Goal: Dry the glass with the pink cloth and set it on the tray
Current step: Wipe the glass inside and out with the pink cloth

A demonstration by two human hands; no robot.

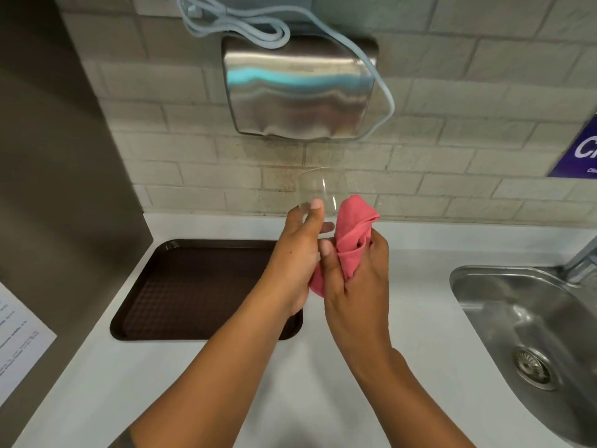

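My left hand [298,253] grips a clear glass [318,192] by its lower part and holds it up above the counter, tilted, its mouth pointing away from me. My right hand [353,282] is closed on a bunched pink cloth [352,231], which presses against the right side and base of the glass. A dark brown tray [193,286] lies flat on the white counter to the left, just under my left wrist, with nothing on it.
A steel sink [529,324] with a drain sits at the right, a tap above its far edge. A metal hand dryer [300,88] with a looped cable hangs on the brick wall. A grey panel and a printed sheet [19,344] are at the left.
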